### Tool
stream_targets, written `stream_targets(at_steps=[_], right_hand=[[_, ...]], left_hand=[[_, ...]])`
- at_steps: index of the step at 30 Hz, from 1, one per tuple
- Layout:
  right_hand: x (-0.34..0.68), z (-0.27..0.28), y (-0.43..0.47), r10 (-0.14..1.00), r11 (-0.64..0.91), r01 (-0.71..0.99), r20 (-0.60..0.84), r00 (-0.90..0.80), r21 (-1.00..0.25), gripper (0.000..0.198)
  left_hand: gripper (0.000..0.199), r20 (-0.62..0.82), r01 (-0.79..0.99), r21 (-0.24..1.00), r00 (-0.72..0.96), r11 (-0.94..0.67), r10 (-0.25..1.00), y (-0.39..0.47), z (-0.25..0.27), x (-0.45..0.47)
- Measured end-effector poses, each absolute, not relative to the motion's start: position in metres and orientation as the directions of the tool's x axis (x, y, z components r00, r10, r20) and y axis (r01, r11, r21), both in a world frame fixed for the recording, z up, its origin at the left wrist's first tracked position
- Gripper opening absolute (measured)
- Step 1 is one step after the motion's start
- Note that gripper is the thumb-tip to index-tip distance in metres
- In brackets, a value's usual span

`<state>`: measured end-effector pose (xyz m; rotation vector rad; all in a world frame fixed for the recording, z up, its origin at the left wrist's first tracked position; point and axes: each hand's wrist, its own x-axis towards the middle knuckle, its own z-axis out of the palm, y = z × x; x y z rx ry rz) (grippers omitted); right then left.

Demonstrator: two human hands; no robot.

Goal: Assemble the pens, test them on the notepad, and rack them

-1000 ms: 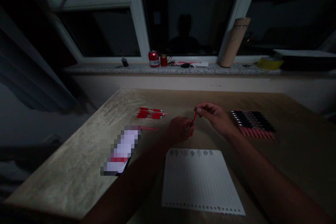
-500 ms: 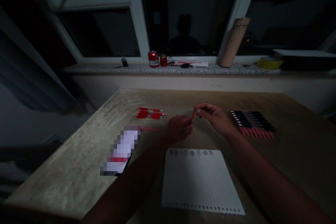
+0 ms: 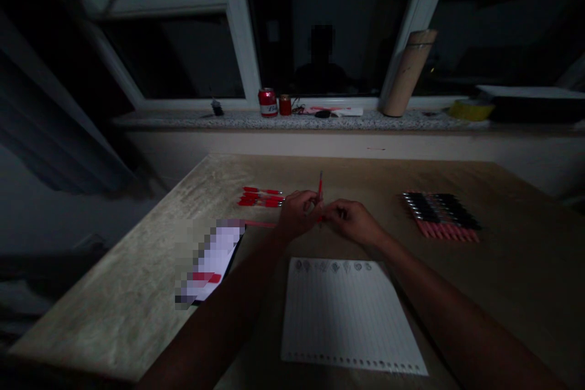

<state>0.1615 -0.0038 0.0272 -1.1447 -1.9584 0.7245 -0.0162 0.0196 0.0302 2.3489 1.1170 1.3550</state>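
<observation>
Above the notepad, my left hand (image 3: 299, 212) is closed around a red pen (image 3: 320, 186) whose thin tip points up and away from me. My right hand (image 3: 351, 219) meets it from the right, its thumb and fingers pinched at the pen's lower end, where a bit of red shows. Shadow and fingers hide the exact contact there. Just left of my left hand lie several red pens (image 3: 260, 197) in a small group. A sheet of lined paper (image 3: 347, 317) with pencil scribbles along its far edge lies below both hands.
A phone (image 3: 214, 262) with a lit screen lies at the left, beside a pinkish stick (image 3: 260, 223). Several black pens and pink pens (image 3: 441, 216) form a neat row at the right. On the windowsill stand a red can (image 3: 267, 103) and a tan flask (image 3: 410, 73).
My right hand has moved from the pen's upper end down to its lower end. The left hand has shifted slightly left and up, and the pen now stands higher above it.
</observation>
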Motion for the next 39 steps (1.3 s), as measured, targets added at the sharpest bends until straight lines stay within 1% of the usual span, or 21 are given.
stream_targets(at_steps=[2,4,8,12,14,17,19,20,21,23,25,26,28,29,31,35,39], right_hand=[[0.159,0.024,-0.006,0.862,0.503,0.564,0.328,-0.387,-0.655,0.013],[0.159,0.022,-0.006,0.846,0.532,0.625,0.329,-0.419,-0.571,0.014],[0.16,0.019,-0.004,0.823,0.566,0.702,0.347,-0.449,-0.433,0.02],[0.158,0.014,-0.001,0.808,0.582,0.761,0.305,-0.504,-0.286,0.021],[0.157,0.013,-0.001,0.81,0.578,0.779,0.294,-0.508,-0.244,0.019],[0.157,0.012,0.0,0.816,0.566,0.792,0.291,-0.499,-0.23,0.02],[0.159,0.011,0.001,0.824,0.556,0.791,0.3,-0.481,-0.257,0.02],[0.16,0.011,0.001,0.828,0.55,0.782,0.314,-0.465,-0.292,0.019],[0.163,0.012,0.003,0.833,0.543,0.764,0.334,-0.44,-0.349,0.018],[0.168,0.015,0.006,0.859,0.505,0.684,0.379,-0.343,-0.526,0.018],[0.174,0.021,0.009,0.904,0.424,0.526,0.379,-0.197,-0.738,0.02],[0.177,0.025,0.01,0.921,0.389,0.422,0.36,-0.151,-0.819,0.022],[0.181,0.034,0.012,0.935,0.355,0.237,0.344,-0.09,-0.904,0.026],[0.183,0.038,0.012,0.938,0.347,0.173,0.34,-0.07,-0.922,0.027],[0.184,0.047,0.01,0.941,0.338,0.098,0.335,-0.048,-0.936,0.029],[0.183,0.06,0.004,0.943,0.332,0.026,0.33,-0.051,-0.943,0.029],[0.182,0.07,-0.001,0.941,0.339,-0.032,0.339,-0.013,-0.94,0.029]], left_hand=[[0.015,0.661,0.5,0.515,0.286,-0.697,0.694,0.019,0.031,-0.016],[0.015,0.662,0.501,0.516,0.282,-0.695,0.694,0.019,0.031,-0.015],[0.019,0.649,0.515,0.509,0.298,-0.69,0.7,0.018,0.03,-0.014],[0.022,0.645,0.518,0.494,0.319,-0.698,0.694,0.016,0.029,-0.013],[0.023,0.645,0.51,0.495,0.327,-0.704,0.69,0.015,0.028,-0.012],[0.022,0.64,0.502,0.497,0.34,-0.708,0.689,0.014,0.028,-0.01],[0.022,0.637,0.505,0.491,0.349,-0.71,0.688,0.013,0.027,-0.009],[0.022,0.637,0.507,0.487,0.352,-0.712,0.686,0.013,0.027,-0.009],[0.022,0.638,0.51,0.482,0.352,-0.712,0.685,0.013,0.026,-0.009],[0.021,0.643,0.512,0.475,0.353,-0.716,0.679,0.013,0.026,-0.009],[0.02,0.648,0.507,0.467,0.362,-0.725,0.671,0.013,0.025,-0.008],[0.019,0.647,0.503,0.464,0.37,-0.729,0.667,0.012,0.025,-0.008],[0.017,0.638,0.5,0.461,0.388,-0.733,0.665,0.012,0.024,-0.007],[0.017,0.632,0.502,0.459,0.395,-0.733,0.667,0.011,0.024,-0.007],[0.015,0.622,0.51,0.454,0.407,-0.731,0.669,0.011,0.023,-0.005],[0.013,0.61,0.512,0.44,0.432,-0.737,0.664,0.009,0.021,-0.003],[0.011,0.604,0.49,0.431,0.466,-0.758,0.646,0.008,0.02,-0.002]])
